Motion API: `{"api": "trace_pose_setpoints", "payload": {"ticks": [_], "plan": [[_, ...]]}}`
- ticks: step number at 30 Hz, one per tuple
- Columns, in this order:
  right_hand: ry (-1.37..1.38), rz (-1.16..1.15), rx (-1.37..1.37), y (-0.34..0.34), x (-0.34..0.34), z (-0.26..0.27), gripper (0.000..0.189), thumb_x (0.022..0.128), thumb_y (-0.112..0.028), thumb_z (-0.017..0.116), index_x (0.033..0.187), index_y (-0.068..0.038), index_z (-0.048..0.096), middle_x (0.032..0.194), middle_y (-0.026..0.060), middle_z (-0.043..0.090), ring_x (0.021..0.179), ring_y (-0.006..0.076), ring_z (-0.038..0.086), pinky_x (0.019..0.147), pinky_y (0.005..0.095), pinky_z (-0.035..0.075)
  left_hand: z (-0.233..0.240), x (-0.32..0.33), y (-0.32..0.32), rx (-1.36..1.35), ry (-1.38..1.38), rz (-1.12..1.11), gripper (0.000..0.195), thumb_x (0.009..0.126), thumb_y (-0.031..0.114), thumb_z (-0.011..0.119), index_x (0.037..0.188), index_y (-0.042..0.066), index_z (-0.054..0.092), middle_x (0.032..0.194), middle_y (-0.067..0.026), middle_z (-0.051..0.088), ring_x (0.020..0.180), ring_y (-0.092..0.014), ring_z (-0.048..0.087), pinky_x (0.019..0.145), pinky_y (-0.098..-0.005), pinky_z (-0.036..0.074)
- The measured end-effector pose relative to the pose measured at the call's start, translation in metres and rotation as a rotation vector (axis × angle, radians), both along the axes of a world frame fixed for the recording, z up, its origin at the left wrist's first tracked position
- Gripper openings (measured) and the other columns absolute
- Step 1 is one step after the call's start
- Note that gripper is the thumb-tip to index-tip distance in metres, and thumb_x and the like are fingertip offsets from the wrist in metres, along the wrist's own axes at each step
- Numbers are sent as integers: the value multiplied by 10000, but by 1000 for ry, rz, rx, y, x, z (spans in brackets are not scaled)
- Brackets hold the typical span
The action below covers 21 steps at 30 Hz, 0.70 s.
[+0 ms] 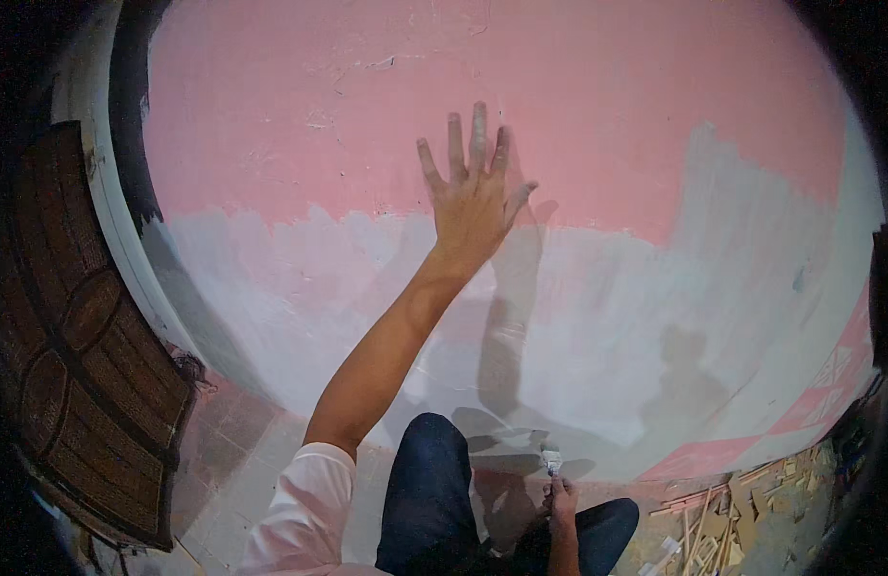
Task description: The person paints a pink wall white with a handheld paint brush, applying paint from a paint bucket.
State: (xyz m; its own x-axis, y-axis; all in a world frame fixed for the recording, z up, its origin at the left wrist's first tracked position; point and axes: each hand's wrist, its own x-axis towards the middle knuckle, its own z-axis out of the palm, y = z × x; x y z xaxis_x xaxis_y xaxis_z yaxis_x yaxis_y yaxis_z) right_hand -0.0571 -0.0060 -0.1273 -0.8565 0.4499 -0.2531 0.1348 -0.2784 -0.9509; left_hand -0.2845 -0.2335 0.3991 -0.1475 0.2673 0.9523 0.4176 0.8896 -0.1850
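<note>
My left hand (pixel 472 194) is raised against the wall, fingers spread, at the line where pink paint (pixel 602 108) meets a whitish coat (pixel 602 317). Some pale paint marks its fingers. Low down, between my knees, my right hand (pixel 559 497) grips a paintbrush (pixel 552 456) by its handle. The brush points up, its bristles close to the bottom of the wall; whether they touch it I cannot tell. The whitish coat has an uneven upper edge and climbs higher on the right. Shadows of my arm and body fall across it.
A brown patterned door panel (pixel 91 338) stands at the left beside a pale frame (pixel 127 237). Wood strips and scraps (pixel 710 525) litter the floor at lower right. Pink patterned patches (pixel 717 457) show low on the wall's right. Floor tiles (pixel 235 461) lie at lower left.
</note>
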Motion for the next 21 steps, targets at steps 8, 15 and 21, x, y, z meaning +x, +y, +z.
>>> {"api": "trace_pose_setpoints", "payload": {"ticks": [8,15,21], "plan": [[98,53,-7,8,0,-11,227,1007,-272,557,1013,-52,611,651,2,546,458,77,438,406,233,330,0,4,-1,26,51,26,689,941,544,527,1489,139,419,1616,-216,115,1490,-427,56,1104,-719,-3],[134,-35,36,11,-7,-34,208,1003,-258,563,1024,-56,611,657,0,548,471,74,443,409,231,336,4,1,3,59,70,3,693,945,530,527,1493,123,405,1614,-216,118,1487,-436,57,1101,-725,4],[89,24,38,9,1,-15,193,1001,-246,561,943,-65,597,655,7,555,470,76,442,408,228,345,17,-6,8,37,60,33,697,952,531,509,1494,106,398,1619,-221,88,1485,-444,57,1089,-740,7]]}}
